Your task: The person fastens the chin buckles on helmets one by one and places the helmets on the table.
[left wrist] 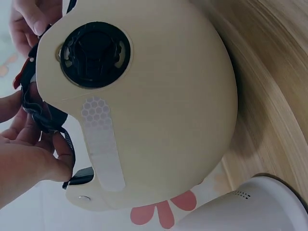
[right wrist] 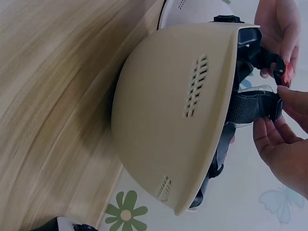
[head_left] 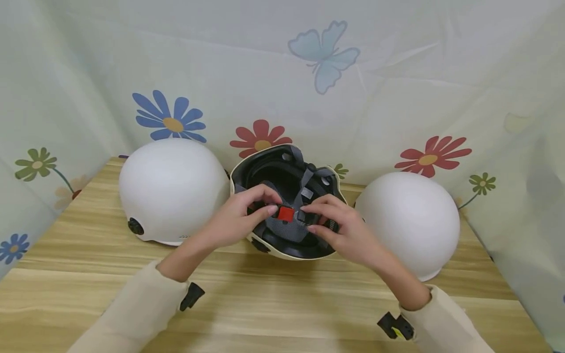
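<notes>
A cream helmet [left wrist: 168, 106] lies upside down, its black padded inside [head_left: 282, 240] facing up in the head view. Over that opening, the left hand [head_left: 234, 218] pinches the black chin strap at its red-tabbed buckle [head_left: 286, 214] between thumb and fingers. Across a small gap, the right hand [head_left: 342, 230] pinches the black buckle end [head_left: 302, 215] of the other strap piece. From the right wrist view, that wide black strap [right wrist: 244, 107] comes out of the helmet to the right fingers. The two buckle parts face each other, apart.
One white helmet [head_left: 172, 191] stands dome up close at the left, another white helmet [head_left: 408, 220] at the right. All three rest on a wood-grain table [head_left: 273, 304]. A flower-printed cloth [head_left: 212, 59] hangs behind.
</notes>
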A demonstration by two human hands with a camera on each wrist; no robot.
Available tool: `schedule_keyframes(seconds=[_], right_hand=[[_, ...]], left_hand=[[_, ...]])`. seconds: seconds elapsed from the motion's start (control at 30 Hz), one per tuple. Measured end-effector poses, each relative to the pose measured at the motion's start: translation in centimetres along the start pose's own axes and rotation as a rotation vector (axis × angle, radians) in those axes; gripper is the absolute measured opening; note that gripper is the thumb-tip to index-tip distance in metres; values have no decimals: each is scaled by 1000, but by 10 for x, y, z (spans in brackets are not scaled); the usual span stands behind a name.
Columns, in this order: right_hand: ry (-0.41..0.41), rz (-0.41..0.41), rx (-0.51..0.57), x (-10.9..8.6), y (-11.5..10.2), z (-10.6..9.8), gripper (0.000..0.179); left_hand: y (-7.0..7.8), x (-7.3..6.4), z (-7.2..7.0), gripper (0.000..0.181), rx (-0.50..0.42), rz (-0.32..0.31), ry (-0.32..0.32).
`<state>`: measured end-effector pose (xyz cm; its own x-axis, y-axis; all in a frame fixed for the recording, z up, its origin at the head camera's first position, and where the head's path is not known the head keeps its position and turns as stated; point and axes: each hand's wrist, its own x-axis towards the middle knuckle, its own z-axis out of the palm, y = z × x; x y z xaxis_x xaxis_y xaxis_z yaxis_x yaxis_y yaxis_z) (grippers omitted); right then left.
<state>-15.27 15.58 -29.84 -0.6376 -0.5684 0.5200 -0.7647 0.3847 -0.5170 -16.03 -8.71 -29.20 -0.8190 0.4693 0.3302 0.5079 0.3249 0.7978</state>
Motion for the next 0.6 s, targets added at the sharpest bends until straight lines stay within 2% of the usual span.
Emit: schedule_keyframes(seconds=[0.3, 0.6], right_hand=[[2, -30, -12, 2, -1, 11, 35], [24, -19, -20, 3, -2, 15, 33]], left_hand=[[-2, -1, 3, 15, -17, 12, 2], [-3, -3, 6, 14, -38, 24, 48]])
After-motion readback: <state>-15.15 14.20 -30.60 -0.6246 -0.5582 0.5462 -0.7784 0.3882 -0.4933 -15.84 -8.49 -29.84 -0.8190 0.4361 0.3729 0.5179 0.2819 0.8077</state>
